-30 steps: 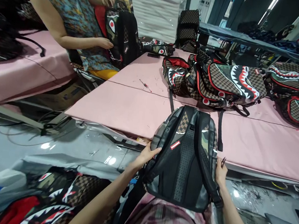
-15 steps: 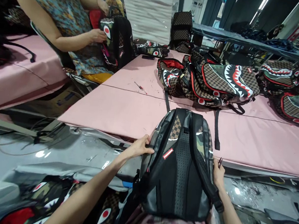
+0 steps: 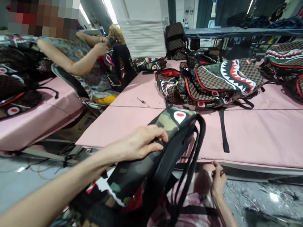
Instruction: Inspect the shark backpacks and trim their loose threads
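Observation:
My left hand (image 3: 146, 142) is closed on the side of a backpack (image 3: 139, 170), thumb and fingers pinching its camouflage panel near a dark seam. The backpack is turned sideways and tilted over my lap. A red-and-white eye print shows at its top end, and its black straps hang on the right. My right hand (image 3: 218, 177) is curled beside the table edge, apart from the backpack. Small dark thread snips (image 3: 222, 172) are in its fingers, mostly hidden.
Several shark-mouth backpacks (image 3: 220, 81) lie on the pink table (image 3: 269, 138), with a loose strap (image 3: 224, 132) toward me. A small red-handled tool (image 3: 143, 101) lies left of them. A co-worker (image 3: 83, 65) handles another bag at the left. More bags (image 3: 3, 93) are at far left.
The backpack has turned from back panel facing me to its side, tilting left. My left hand has moved up and right with it. My right hand has come away from the backpack's side.

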A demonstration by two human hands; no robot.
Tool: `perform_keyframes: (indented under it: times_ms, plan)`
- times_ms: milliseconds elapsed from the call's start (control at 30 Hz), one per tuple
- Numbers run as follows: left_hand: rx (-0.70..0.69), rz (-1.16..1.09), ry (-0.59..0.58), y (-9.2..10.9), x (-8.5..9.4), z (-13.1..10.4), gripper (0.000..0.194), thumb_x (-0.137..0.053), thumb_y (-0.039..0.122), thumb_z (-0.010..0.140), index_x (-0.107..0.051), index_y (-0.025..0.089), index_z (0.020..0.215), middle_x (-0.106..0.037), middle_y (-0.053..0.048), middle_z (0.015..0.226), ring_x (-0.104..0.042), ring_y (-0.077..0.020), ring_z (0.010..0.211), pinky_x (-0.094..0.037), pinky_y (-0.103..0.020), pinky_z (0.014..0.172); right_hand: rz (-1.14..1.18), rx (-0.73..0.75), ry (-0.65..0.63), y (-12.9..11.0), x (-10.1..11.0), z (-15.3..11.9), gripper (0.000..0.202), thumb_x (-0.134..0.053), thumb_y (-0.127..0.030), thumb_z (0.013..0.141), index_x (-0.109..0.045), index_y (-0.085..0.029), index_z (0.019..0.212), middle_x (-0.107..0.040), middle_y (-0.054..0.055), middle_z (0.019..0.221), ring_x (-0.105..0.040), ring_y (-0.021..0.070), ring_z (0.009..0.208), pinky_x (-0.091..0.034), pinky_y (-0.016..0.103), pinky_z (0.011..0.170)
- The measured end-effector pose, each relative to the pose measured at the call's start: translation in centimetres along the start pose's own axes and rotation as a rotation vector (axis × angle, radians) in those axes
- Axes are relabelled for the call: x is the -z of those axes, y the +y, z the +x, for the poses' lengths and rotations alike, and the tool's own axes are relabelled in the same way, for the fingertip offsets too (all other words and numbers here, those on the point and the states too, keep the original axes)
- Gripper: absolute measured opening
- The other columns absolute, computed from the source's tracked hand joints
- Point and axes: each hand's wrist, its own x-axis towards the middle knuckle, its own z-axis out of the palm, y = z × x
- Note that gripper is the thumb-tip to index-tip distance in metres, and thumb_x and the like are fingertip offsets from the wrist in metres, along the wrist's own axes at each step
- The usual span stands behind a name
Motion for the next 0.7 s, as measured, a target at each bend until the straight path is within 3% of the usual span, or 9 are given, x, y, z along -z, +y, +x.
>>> perform_keyframes:
  times_ms: [67,133,167,233,300,467,600,700]
  plan:
    - [0.028,-0.052,-0.045,-1.4,-1.5,-0.2,0.013,-0.053,0.028,0.076,-0.057,0.019,0.085,-0.059,0.000,0.080,-0.054,-0.0148,0.076,-0.043,-0.025,0.071,-0.062,0.371,-0.104,-3.4,1.0,1.1,0.036,-0.040,-0.038,0.088,-0.063,-0.016,0.104,-0.065,0.009,0.102,-0.060,0.0210,0.091,-0.046,0.034,0.078]
    - [0.073,-0.098,-0.057,-2.5,-2.5,-1.1,0.010,-0.053,0.026,0.077,-0.056,0.019,0.083,-0.058,0.000,0.081,-0.054,-0.0145,0.078,-0.042,-0.025,0.072,-0.177,0.892,-0.415,-7.5,0.6,1.7,0.029,-0.045,-0.026,0.088,-0.061,-0.021,0.111,-0.063,0.008,0.114,-0.055,0.0216,0.107,-0.043,0.038,0.089]
    - [0.097,-0.107,-0.048,-2.8,-2.7,-1.7,0.009,-0.053,0.025,0.077,-0.055,0.019,0.082,-0.058,0.000,0.082,-0.053,-0.0145,0.079,-0.041,-0.025,0.073,-0.244,1.126,-0.590,-9.6,-0.2,1.9,0.032,-0.046,-0.021,0.087,-0.057,-0.023,0.117,-0.061,0.007,0.118,-0.051,0.0207,0.114,-0.041,0.038,0.093]
    - [0.145,-0.118,-0.019,-3.0,-2.9,-3.0,0.007,-0.053,0.025,0.077,-0.054,0.019,0.081,-0.057,0.000,0.082,-0.052,-0.0143,0.079,-0.040,-0.025,0.073,-0.309,1.511,-0.810,-13.2,-2.7,1.8,0.038,-0.045,-0.014,0.088,-0.051,-0.024,0.124,-0.056,0.003,0.125,-0.040,0.0178,0.125,-0.034,0.037,0.101]
    - [0.202,-0.144,0.009,-3.0,-3.1,-4.2,0.006,-0.052,0.024,0.077,-0.053,0.019,0.079,-0.056,-0.001,0.081,-0.051,-0.0141,0.077,-0.040,-0.026,0.072,-0.324,1.744,-0.957,-15.6,-5.4,1.5,0.040,-0.041,-0.011,0.090,-0.047,-0.024,0.127,-0.050,0.000,0.132,-0.031,0.0160,0.131,-0.028,0.039,0.106]
    - [0.262,-0.244,0.187,-4.4,-4.0,-6.1,0.010,-0.054,0.026,0.075,-0.048,0.018,0.073,-0.051,-0.001,0.075,-0.049,-0.0154,0.078,-0.042,-0.028,0.072,-0.286,1.960,-1.128,-17.2,-9.6,0.9,0.039,-0.036,-0.013,0.091,-0.045,-0.023,0.128,-0.038,-0.002,0.141,-0.020,0.0166,0.136,-0.022,0.043,0.109]
    - [0.246,-0.230,0.302,-5.3,-4.4,-6.6,0.010,-0.053,0.024,0.077,-0.048,0.018,0.070,-0.050,-0.002,0.076,-0.049,-0.0145,0.077,-0.041,-0.027,0.072,-0.372,1.963,-1.141,-17.2,-11.2,0.6,0.041,-0.032,-0.014,0.093,-0.038,-0.020,0.133,-0.032,-0.001,0.144,-0.020,0.0192,0.135,-0.024,0.044,0.106]
    - [0.219,-0.106,0.349,-5.3,-4.4,-6.5,0.011,-0.049,0.021,0.080,-0.051,0.018,0.069,-0.052,-0.002,0.078,-0.050,-0.0145,0.079,-0.042,-0.028,0.073,-0.425,1.938,-1.142,-17.8,-12.6,-0.2,0.039,-0.032,-0.015,0.093,-0.039,-0.017,0.131,-0.039,0.003,0.141,-0.028,0.0210,0.130,-0.031,0.044,0.098]
